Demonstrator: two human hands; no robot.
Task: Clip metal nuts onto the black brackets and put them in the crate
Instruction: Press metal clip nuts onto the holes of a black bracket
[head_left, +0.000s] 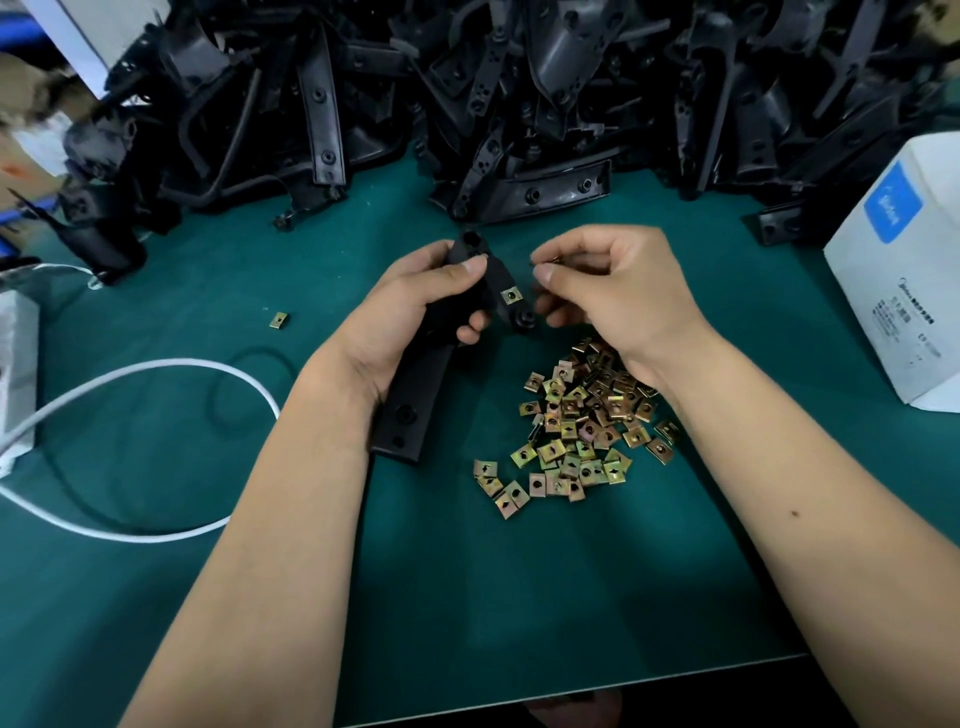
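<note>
Left hand grip wraps black bracket above counter; 1 nut already clipped on. Right hand pinches something small, likely another nut, beside bracket tip. Risk: smooth stamped clip slips from fingertips, or seats crooked on moulded plastic edge. Loose brassy square nuts piled near right wrist. Crate not in view.
</note>
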